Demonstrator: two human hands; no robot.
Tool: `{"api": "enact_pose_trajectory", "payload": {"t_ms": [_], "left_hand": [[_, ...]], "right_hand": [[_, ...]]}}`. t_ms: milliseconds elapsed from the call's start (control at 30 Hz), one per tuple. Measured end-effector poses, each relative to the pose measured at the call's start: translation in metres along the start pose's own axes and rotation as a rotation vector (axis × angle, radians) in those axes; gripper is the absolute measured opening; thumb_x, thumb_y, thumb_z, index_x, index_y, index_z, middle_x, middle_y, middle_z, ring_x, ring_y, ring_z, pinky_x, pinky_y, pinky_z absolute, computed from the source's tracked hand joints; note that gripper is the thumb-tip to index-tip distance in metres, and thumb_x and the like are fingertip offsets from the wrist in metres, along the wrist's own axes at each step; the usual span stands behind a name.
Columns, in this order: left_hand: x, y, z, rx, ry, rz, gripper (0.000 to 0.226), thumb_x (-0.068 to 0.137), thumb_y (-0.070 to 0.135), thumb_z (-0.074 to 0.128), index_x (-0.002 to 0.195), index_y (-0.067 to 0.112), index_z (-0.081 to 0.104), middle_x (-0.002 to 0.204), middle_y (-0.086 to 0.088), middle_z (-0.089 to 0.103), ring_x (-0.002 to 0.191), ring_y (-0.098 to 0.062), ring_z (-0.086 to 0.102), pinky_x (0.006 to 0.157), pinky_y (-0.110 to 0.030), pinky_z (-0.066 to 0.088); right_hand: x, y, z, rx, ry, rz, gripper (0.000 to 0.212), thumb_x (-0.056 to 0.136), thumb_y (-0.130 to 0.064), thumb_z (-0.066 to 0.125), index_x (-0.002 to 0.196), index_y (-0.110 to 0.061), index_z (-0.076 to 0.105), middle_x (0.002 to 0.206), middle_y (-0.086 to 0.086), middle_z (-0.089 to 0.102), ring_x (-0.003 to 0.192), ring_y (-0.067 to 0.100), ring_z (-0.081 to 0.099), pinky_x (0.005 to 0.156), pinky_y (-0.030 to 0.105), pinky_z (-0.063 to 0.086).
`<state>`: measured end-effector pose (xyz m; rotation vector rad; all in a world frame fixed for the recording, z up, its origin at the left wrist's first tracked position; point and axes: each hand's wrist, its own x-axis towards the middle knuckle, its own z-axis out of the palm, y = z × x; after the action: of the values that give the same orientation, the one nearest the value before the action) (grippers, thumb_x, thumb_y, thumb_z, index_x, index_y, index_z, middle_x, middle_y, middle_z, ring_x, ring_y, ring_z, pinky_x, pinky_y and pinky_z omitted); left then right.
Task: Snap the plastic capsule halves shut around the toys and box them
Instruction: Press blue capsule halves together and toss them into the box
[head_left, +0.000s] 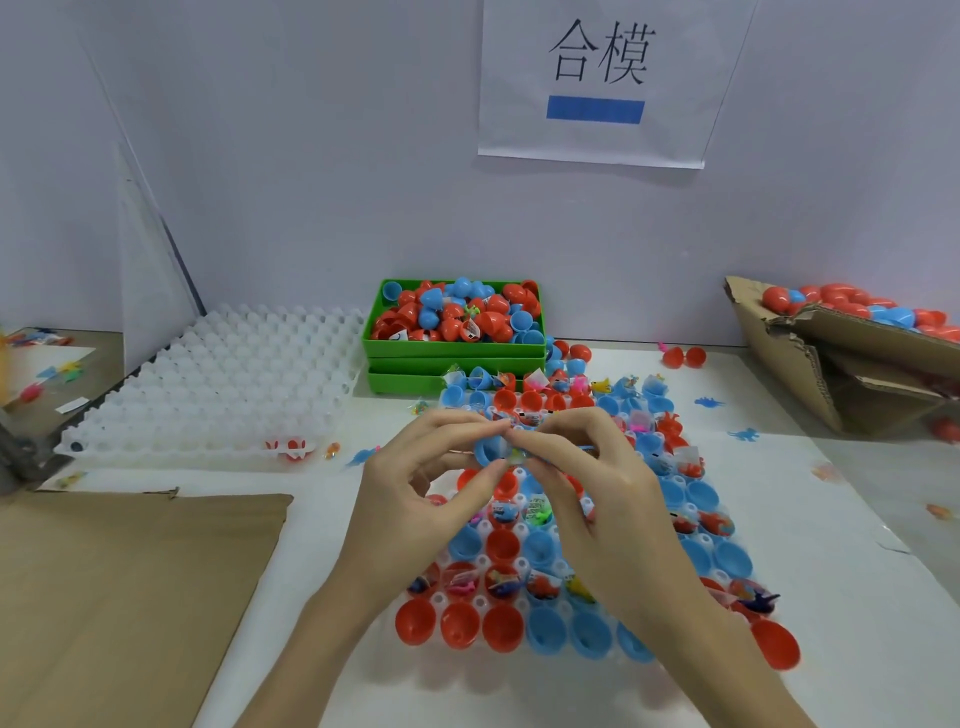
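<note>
Both your hands meet above the tray of capsule halves. Your left hand has its fingers curled round a blue capsule, thumb below and fingertips on top. Your right hand pinches the same capsule from the other side, fingers bent and pressed close to the left ones; a small yellowish toy shows between the thumbs. You cannot tell from here whether the capsule's halves are fully closed.

Under your hands the tray holds rows of red and blue halves, some with wrapped toys in them. Beyond it sits a green box heaped with red and blue capsules. A white empty tray lies left of it on the worktop. At far right a cardboard box holds more capsules, and flat cardboard lies at near left. A paper sign hangs on the wall.
</note>
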<state>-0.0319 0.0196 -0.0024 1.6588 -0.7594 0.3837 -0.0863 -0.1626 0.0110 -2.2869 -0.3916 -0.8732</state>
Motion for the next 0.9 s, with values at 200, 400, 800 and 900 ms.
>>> {"api": "enact_pose_trajectory", "payload": {"t_ms": [200, 400, 800, 900], "left_hand": [[-0.0007, 0.0043, 0.0023, -0.021, -0.002, 0.008, 0.042, 0.091, 0.008, 0.076, 0.132, 0.018, 0.070, 0.125, 0.005, 0.071, 0.118, -0.022, 0.069, 0.094, -0.023, 0.058], [-0.0024, 0.0049, 0.0053, -0.040, 0.063, -0.030, 0.034, 0.090, 0.001, 0.078, 0.118, 0.018, 0.071, 0.115, 0.005, 0.075, 0.111, -0.019, 0.072, 0.092, -0.022, 0.057], [-0.0007, 0.0074, 0.0012, 0.082, -0.039, -0.006, 0.023, 0.093, 0.015, 0.073, 0.115, 0.022, 0.073, 0.114, 0.009, 0.072, 0.114, -0.020, 0.069, 0.090, -0.022, 0.057], [-0.0018, 0.0075, 0.0012, 0.062, -0.055, -0.041, 0.023, 0.093, 0.015, 0.072, 0.114, 0.024, 0.072, 0.112, 0.010, 0.073, 0.113, -0.018, 0.070, 0.092, -0.023, 0.057]], "right_hand": [[-0.0002, 0.0011, 0.0013, 0.047, 0.011, -0.017, 0.044, 0.094, -0.011, 0.071, 0.136, -0.024, 0.067, 0.115, -0.002, 0.060, 0.099, 0.008, 0.060, 0.089, 0.018, 0.053], [0.0017, -0.0012, 0.0006, 0.151, 0.041, 0.069, 0.033, 0.089, -0.019, 0.079, 0.120, -0.021, 0.067, 0.110, -0.013, 0.063, 0.099, 0.004, 0.064, 0.087, 0.017, 0.055], [0.0019, -0.0018, -0.0043, 0.531, -0.046, 0.315, 0.024, 0.091, -0.020, 0.077, 0.115, -0.025, 0.074, 0.108, -0.013, 0.075, 0.098, 0.012, 0.075, 0.084, 0.027, 0.062], [0.0021, -0.0019, -0.0051, 0.602, -0.065, 0.342, 0.024, 0.090, -0.016, 0.078, 0.113, -0.024, 0.074, 0.109, -0.013, 0.074, 0.095, 0.011, 0.076, 0.080, 0.022, 0.061]]}}
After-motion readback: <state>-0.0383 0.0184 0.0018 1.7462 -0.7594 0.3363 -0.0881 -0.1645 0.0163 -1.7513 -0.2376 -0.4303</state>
